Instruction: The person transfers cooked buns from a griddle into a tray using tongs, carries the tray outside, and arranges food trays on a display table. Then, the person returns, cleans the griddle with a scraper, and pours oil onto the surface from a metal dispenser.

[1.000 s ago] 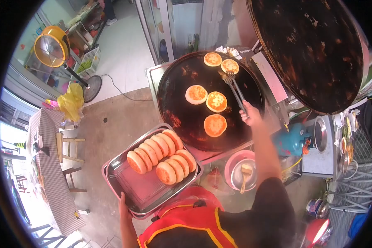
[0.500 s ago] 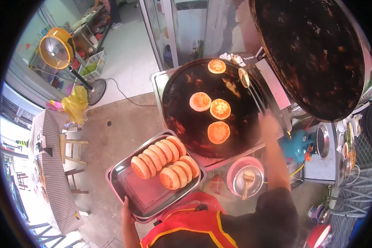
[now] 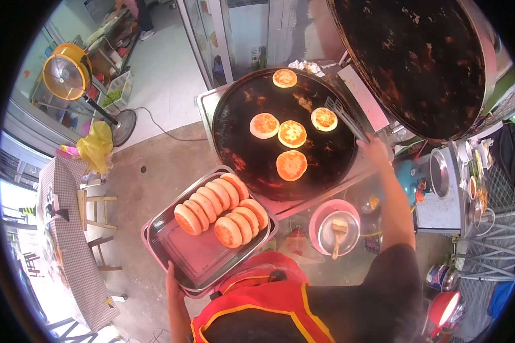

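Note:
My right hand (image 3: 375,150) is closed round the handle of metal tongs (image 3: 349,119), whose tips are over the right side of a round black griddle (image 3: 234,123). Just beside the tips lies a browned flatbread (image 3: 324,119); several more lie at the middle and top of the griddle. My left hand (image 3: 174,281) grips the lower left edge of a metal tray (image 3: 183,257). Two rows of browned breads (image 3: 203,207) lean against each other in it.
The raised griddle lid (image 3: 406,63) stands at the upper right. Below the griddle, a brush (image 3: 337,235) rests in a bowl within a pink basin (image 3: 315,226). A teal gas cylinder (image 3: 407,177), a yellow fan (image 3: 67,71) and a checkered table (image 3: 77,228) surround the area. A person (image 3: 141,16) stands far back.
The tongs lifted a flatbread from the griddle's top right, and it now lies lower, on the right side, other face up. The view has shifted slightly.

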The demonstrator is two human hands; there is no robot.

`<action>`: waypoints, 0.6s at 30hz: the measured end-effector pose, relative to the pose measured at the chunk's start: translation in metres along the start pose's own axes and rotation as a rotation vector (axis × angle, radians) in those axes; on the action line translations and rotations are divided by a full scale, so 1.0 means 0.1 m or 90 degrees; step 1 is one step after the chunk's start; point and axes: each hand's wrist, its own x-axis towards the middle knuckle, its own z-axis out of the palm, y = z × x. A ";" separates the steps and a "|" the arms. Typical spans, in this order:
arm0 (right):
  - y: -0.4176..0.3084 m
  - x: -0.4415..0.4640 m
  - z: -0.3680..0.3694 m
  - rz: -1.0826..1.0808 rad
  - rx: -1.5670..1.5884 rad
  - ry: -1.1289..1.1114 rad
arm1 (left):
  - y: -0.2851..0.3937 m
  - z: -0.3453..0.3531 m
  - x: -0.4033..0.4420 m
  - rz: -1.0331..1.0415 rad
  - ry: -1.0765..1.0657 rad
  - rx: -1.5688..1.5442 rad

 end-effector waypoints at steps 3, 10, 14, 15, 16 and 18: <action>0.11 0.20 0.40 -0.019 0.037 0.005 | 0.02 0.02 -0.02 0.021 0.039 0.036; 0.13 -0.02 0.19 -0.101 0.056 -0.016 | 0.00 0.02 -0.01 0.037 0.035 0.042; -0.50 0.18 0.26 0.142 0.554 -0.232 | 0.02 0.04 -0.02 0.040 0.039 0.032; -0.64 0.31 0.45 0.167 0.724 -0.290 | 0.02 0.06 -0.03 0.048 0.038 0.028; -0.76 0.49 0.67 0.189 0.830 -0.327 | 0.01 0.06 -0.04 0.055 0.045 0.037; -1.13 0.76 0.96 0.299 0.974 -0.383 | 0.01 0.06 -0.04 0.069 0.061 0.054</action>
